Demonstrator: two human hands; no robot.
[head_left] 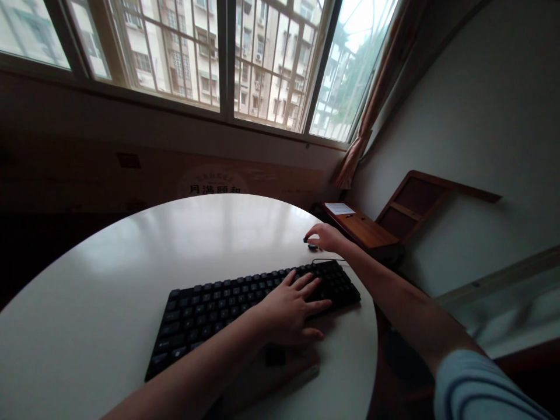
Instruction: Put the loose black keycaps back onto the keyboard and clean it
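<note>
A black keyboard lies at a slant on the white round table. My left hand rests over its right half, palm down and fingers spread, holding nothing. Beyond the keyboard's far right edge, my right hand pinches a small black piece between thumb and fingers. What kind of piece it is cannot be made out. Another small dark piece is on the table just under that hand. A thin black cable runs behind the keyboard near my right wrist.
Under my left forearm is a flat brownish thing, partly hidden. To the right, past the table's rim, stand a wooden desk with a white paper and a wooden chair. Barred windows and a curtain are at the back.
</note>
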